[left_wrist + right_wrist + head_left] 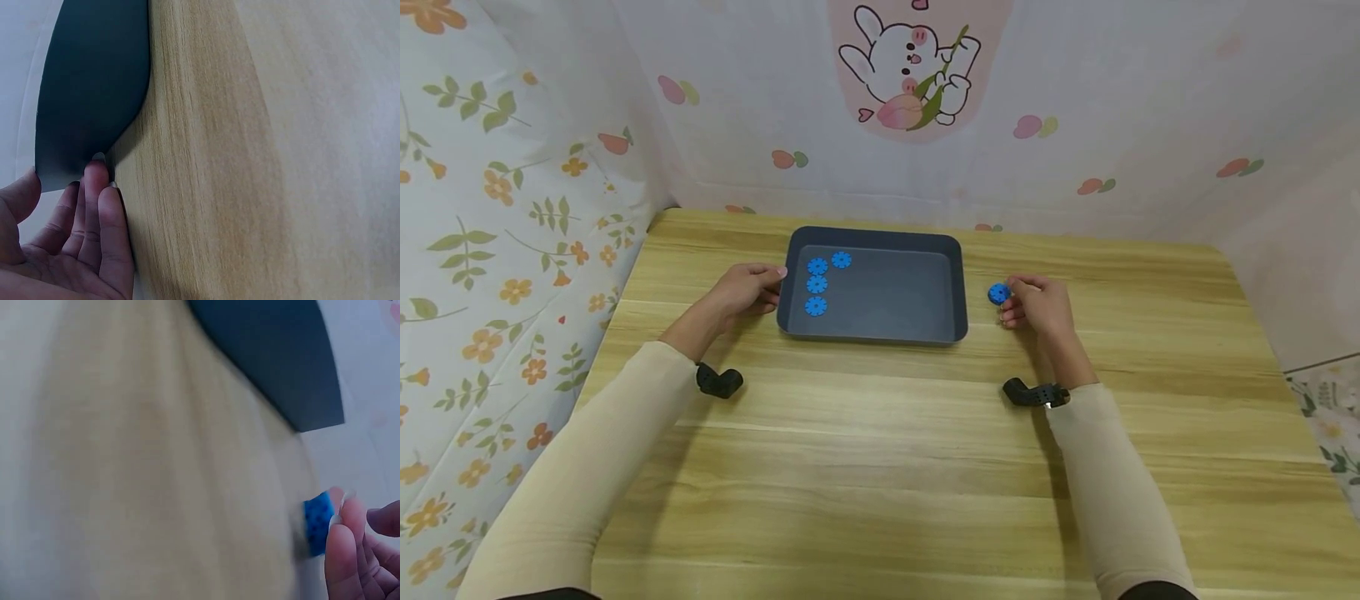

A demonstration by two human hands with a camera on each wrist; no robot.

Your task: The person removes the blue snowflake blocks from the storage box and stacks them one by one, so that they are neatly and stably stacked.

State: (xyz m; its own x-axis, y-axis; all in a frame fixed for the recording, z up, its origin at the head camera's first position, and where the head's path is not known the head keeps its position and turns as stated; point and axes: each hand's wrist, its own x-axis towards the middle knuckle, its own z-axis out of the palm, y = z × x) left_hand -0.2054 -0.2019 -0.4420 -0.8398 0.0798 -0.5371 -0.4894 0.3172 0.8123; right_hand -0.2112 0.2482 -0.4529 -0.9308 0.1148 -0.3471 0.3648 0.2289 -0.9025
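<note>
A dark grey baking tray (887, 329) lies toward the back of the table. Several blue notched discs (816, 284) lie flat in its left part, most in a column and one to the right of the top. My left hand (745, 287) grips the tray's left wall, thumb at the rim and fingers outside, as the left wrist view shows. Right of the tray stands a short stack of blue notched discs (317, 525). My right hand (1041, 304) has its fingertips at the stack's right side; in the right wrist view the thumb (384, 519) is apart from the discs.
The wooden table (880, 467) reaches from the front to a patterned cloth (722, 92) hanging behind it. A floral cloth (512, 292) hangs along the left side. Black wrist cameras (718, 382) sit below both hands.
</note>
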